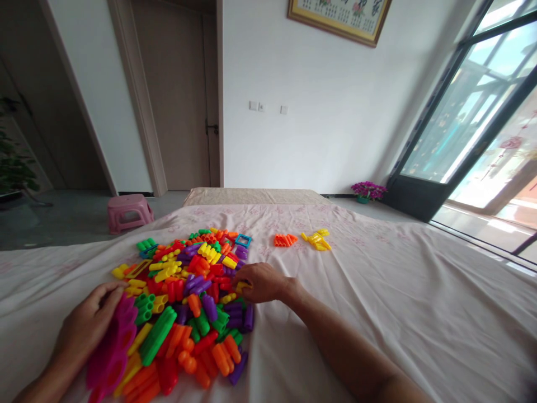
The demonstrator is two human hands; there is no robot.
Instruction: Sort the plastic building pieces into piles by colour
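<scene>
Blocks [184,291] lay heaped on the sheet [377,291], right hand [260,282] pinching a yellow block [242,287] at their right edge, left hand [90,322] flat, unclenched, steadying a magenta piece [111,352].

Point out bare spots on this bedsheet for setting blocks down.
Widest bare sheet lies right of the right hand, below the yellow cluster. A narrow strip runs between orange cluster and block pile. Crowded: the pile between left hand and right hand.

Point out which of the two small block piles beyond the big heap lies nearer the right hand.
The orange pile: it sits just left of the yellow pile, closer to the right hand and the big heap.
</scene>
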